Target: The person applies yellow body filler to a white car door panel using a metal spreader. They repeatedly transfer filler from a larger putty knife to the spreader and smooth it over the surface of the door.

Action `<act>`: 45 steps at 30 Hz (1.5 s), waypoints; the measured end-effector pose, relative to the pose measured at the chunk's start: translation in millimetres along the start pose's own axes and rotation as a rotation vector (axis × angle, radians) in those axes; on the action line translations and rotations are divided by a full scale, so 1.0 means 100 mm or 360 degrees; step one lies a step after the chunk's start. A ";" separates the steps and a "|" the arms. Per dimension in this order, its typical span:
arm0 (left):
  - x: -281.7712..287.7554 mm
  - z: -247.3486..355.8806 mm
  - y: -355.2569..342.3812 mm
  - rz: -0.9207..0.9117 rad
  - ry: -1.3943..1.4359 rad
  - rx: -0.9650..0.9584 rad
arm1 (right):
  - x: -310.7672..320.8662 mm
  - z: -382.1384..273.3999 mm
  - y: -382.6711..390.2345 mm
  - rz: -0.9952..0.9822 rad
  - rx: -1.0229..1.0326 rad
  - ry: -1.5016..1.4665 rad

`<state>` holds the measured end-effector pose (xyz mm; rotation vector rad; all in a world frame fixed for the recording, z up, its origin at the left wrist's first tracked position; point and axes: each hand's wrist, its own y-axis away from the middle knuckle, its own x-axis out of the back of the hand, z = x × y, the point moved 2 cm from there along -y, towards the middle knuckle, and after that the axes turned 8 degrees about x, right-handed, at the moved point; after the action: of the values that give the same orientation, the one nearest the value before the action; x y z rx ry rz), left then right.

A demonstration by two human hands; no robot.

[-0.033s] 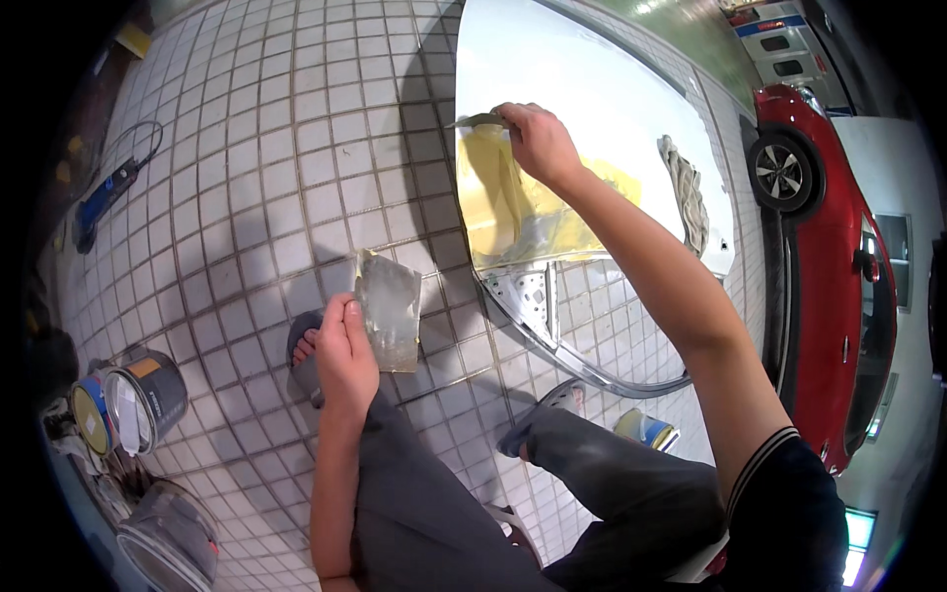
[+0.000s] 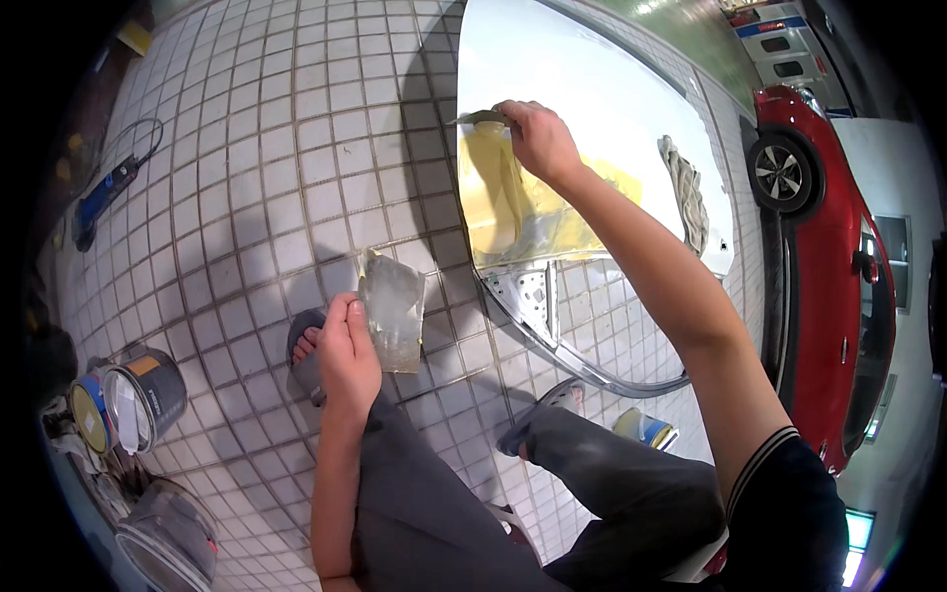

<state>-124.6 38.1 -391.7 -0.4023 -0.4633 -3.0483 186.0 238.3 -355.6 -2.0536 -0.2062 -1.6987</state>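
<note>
In my right hand (image 2: pixel 545 146) is a thin dark putty spreader (image 2: pixel 483 117), its blade against the white car door (image 2: pixel 562 74) near the door's left edge. Below the blade, yellow filler (image 2: pixel 491 202) covers the lower part of the panel, with a grey patch toward the window frame (image 2: pixel 535 321). Off to the left of the door, my left hand (image 2: pixel 347 345) grips the edge of a flat grey mixing plate (image 2: pixel 397 314). Small yellow smears mark the plate's edges. The fingers under the plate are hidden.
A crumpled pale cloth (image 2: pixel 685 192) lies on the door's right side. Tins and buckets (image 2: pixel 148 395) stand at the lower left, and a small tin (image 2: pixel 646 430) sits near my foot. A blue corded power tool (image 2: pixel 104 202) rests on the tiles. A red car (image 2: pixel 834 286) is at right.
The mixing plate in my left hand has shifted very slightly to the right. The spreader in my right hand has crept slightly up the door.
</note>
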 end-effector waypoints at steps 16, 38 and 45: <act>-0.03 -0.20 -0.03 0.0051 0.0091 -0.0095 | -0.18 -0.05 0.30 0.0024 0.0094 0.0035; -0.31 -0.39 0.01 -0.0273 -0.0291 -0.0024 | -0.30 -0.19 1.07 0.0130 0.0266 -0.0063; -0.34 -0.37 0.02 -0.0237 -0.0299 -0.0001 | -0.28 -0.29 1.32 0.0146 0.0279 -0.0143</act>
<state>-100.6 25.5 -433.9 -0.6891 -0.5221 -3.1677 206.5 114.7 -412.4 -1.9799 -0.2753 -1.4814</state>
